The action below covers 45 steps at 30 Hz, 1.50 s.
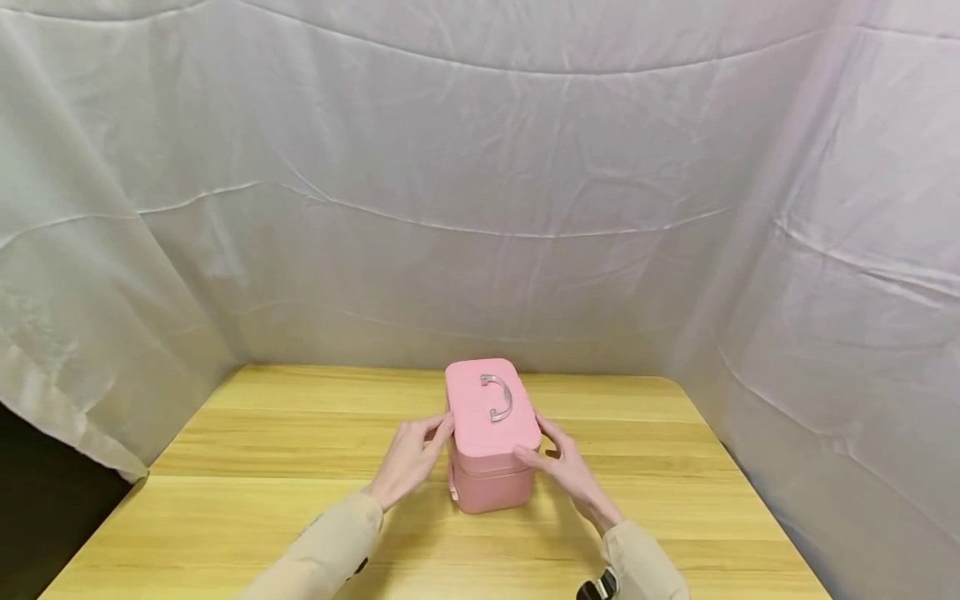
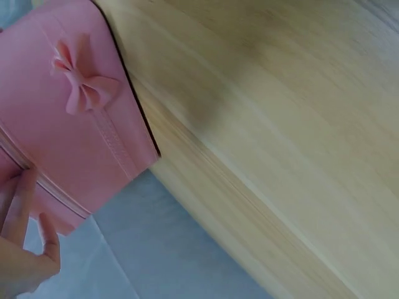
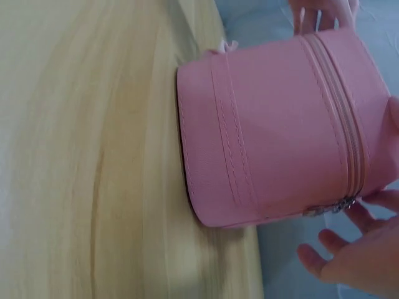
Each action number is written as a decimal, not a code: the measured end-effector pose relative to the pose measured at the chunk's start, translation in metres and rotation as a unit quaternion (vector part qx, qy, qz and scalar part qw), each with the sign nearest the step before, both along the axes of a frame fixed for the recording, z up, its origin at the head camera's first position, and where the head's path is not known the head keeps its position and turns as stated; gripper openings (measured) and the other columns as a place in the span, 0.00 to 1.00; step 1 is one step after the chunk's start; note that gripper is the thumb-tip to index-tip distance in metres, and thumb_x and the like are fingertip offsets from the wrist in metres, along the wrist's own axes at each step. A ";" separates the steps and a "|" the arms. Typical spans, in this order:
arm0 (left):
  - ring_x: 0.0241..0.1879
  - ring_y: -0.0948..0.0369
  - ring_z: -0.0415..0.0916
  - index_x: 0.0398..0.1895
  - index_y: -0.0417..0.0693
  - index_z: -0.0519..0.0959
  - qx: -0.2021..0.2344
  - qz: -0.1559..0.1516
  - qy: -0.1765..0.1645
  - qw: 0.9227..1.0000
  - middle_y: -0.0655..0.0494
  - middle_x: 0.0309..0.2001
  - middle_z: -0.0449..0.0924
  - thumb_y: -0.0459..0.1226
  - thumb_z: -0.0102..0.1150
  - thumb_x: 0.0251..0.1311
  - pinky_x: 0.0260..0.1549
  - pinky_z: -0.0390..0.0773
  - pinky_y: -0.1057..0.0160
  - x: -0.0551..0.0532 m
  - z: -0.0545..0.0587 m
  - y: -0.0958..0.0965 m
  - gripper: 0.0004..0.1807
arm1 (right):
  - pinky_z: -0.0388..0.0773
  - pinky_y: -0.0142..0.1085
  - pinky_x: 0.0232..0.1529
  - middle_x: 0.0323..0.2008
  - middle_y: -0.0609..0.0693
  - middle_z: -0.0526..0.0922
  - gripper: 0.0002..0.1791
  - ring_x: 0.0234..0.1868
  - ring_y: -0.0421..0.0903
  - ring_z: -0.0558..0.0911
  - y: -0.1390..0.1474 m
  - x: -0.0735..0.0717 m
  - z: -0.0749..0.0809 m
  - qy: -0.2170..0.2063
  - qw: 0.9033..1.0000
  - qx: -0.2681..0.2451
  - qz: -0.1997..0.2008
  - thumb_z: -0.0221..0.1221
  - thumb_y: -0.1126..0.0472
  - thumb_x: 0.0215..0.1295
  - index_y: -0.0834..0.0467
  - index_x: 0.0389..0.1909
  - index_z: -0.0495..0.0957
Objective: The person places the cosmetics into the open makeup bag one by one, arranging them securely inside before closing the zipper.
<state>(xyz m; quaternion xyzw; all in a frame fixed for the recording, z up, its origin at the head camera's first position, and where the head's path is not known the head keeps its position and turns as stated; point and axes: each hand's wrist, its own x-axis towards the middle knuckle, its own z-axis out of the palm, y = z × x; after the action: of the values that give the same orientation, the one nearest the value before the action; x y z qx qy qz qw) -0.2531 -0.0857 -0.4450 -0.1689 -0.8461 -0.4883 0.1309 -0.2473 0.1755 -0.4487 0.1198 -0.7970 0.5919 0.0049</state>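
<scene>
A pink vanity case (image 1: 477, 487) stands upright on the wooden table, its lid down and a silver handle (image 1: 507, 400) on top. My left hand (image 1: 408, 458) touches the lid's left edge; in the left wrist view one straight fingertip meets the zipper seam (image 2: 62, 198). Below that seam a pink bow (image 2: 81, 84) decorates the side. My right hand (image 1: 567, 468) grips the lid's near right corner, thumb on the front and fingers along the right side. Beside those fingers, the right wrist view shows metal zipper pulls (image 3: 343, 204). The case's inside is hidden.
The wooden table (image 1: 300, 442) extends to both sides of the case. Pale grey cloth (image 1: 480, 275) hangs behind the table and along both sides. A dark area (image 1: 45, 500) shows beyond the table's left edge.
</scene>
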 end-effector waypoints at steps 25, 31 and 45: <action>0.80 0.40 0.35 0.81 0.39 0.39 0.047 -0.059 -0.158 0.984 0.37 0.81 0.37 0.41 0.41 0.76 0.79 0.38 0.37 -0.057 0.006 -0.011 0.38 | 0.53 0.53 0.74 0.71 0.63 0.56 0.38 0.73 0.57 0.53 0.009 -0.016 -0.006 -0.058 0.991 -0.109 0.043 0.60 0.66 0.65 0.62 0.73 0.54; 0.80 0.38 0.36 0.81 0.38 0.39 0.073 -0.071 -0.175 0.979 0.35 0.80 0.41 0.40 0.46 0.73 0.78 0.42 0.36 -0.061 0.007 -0.013 0.41 | 0.64 0.35 0.52 0.50 0.54 0.64 0.24 0.54 0.49 0.63 0.004 -0.007 -0.003 -0.042 0.995 -0.082 -0.027 0.63 0.65 0.62 0.63 0.54 0.63; 0.77 0.38 0.51 0.80 0.39 0.45 0.051 -0.050 -0.172 0.983 0.33 0.74 0.47 0.41 0.55 0.69 0.78 0.52 0.38 -0.054 0.008 -0.023 0.44 | 0.63 0.29 0.37 0.37 0.49 0.64 0.25 0.38 0.42 0.64 0.007 -0.002 0.009 -0.012 0.993 -0.049 -0.106 0.67 0.64 0.60 0.65 0.56 0.71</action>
<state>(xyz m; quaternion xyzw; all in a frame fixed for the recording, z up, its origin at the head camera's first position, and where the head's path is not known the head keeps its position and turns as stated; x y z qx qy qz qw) -0.3075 -0.1090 -0.4367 -0.1174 -0.8208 -0.5581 -0.0328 -0.2488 0.1830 -0.4399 0.0274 -0.7750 0.6281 0.0634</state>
